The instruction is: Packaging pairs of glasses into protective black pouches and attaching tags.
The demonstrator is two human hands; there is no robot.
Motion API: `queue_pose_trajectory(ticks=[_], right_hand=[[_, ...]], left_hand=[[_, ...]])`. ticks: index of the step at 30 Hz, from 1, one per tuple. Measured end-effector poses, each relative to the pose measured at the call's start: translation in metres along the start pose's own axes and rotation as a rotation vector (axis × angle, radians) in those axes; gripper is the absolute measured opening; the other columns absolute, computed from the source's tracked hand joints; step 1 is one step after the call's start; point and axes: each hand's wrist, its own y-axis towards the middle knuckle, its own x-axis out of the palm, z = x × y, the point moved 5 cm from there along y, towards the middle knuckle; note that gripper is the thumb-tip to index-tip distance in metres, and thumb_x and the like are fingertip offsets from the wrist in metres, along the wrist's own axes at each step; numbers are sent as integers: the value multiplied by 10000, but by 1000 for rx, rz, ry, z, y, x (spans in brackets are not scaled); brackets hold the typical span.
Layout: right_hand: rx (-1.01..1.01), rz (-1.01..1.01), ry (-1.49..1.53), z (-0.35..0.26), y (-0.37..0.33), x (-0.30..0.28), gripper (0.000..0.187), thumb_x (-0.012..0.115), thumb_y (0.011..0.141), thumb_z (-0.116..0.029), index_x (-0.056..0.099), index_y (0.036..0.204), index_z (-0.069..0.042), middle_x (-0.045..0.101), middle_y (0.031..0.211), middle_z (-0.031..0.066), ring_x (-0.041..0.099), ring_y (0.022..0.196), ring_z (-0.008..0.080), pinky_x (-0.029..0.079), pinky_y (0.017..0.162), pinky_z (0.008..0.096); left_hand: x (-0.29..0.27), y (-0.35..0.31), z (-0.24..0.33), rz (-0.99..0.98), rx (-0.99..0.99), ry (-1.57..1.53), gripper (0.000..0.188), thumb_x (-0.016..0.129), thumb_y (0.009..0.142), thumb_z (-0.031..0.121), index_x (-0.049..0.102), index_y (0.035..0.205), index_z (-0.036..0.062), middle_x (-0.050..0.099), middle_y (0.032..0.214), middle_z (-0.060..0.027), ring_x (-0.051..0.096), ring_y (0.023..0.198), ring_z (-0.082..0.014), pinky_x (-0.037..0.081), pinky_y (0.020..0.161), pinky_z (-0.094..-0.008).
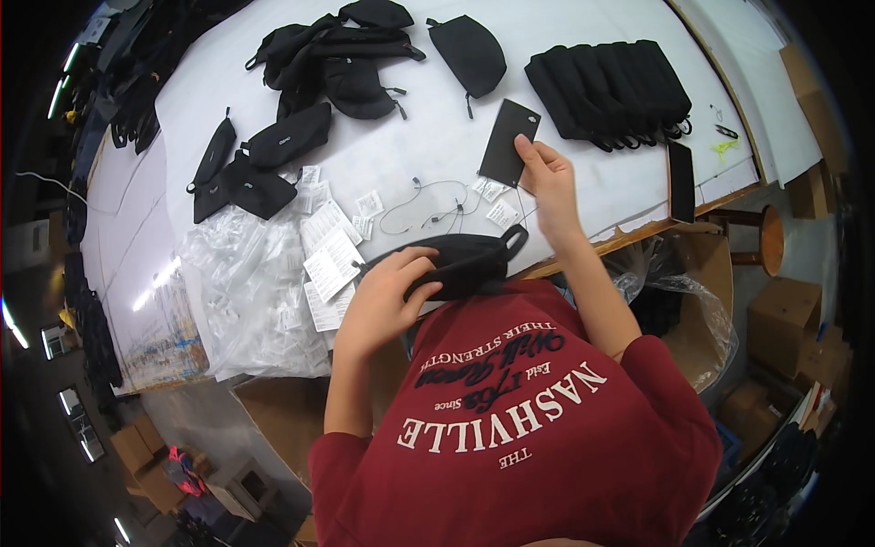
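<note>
At the table's near edge, my left hand (396, 296) is closed on a black zippered pouch (469, 264), with the fingers over its upper edge and the thumb at the front. The pouch has a fabric loop at its right end. My right hand (550, 187) pinches a black hang tag (508, 141) between thumb and fingers, raised above the table. A thin cord runs down from near the tag toward the pouch. White paper labels (333, 246), small printed slips (501, 214) and loose black cords (437, 214) lie just beyond the pouch.
Clear plastic bags (241, 283) are heaped on the left. Black pouches lie in a loose pile (342, 64), with a neat row (606, 91) at the far right. A stack of black tags (680, 182) sits at the right edge. Below are an open carton (711, 264) and a stool (770, 242).
</note>
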Motion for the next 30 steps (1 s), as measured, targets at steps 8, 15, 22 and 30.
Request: queue_pose_trajectory(ticks=[8,15,22,30], right_hand=[[-277,-574,-1390,-7,-51,56,275,710,781,-360,724,725,-90,550,510,82,515,456,211,385,476,301],[9,-755,-1282,-5,-62,50,302,691,761,-398,710,834,-105,599,566,110,587,542,286,459,566,365],[-240,-743,-1276,-6,-64,44,188,720,743,-255,704,814,-81,602,573,93,572,497,258,429,507,328],[-490,-698,-1446,-29,-61,52,122,730,727,-222,705,768,-111,600,553,57,554,483,233,427,531,315]], left_hand=[[2,14,17,142,203,142,159,677,773,128,596,871,33,583,1173,-88,537,1060,-300,423,897,-395],[10,25,-37,-103,110,-35,140,670,793,176,645,869,62,608,781,-97,563,839,-277,418,837,-361],[-25,45,-143,485,-167,435,349,730,706,133,594,1024,83,543,1069,-121,503,959,-321,410,845,-376],[-48,42,-97,611,-182,-181,222,736,717,120,634,908,71,640,964,-56,539,989,-244,407,838,-328]])
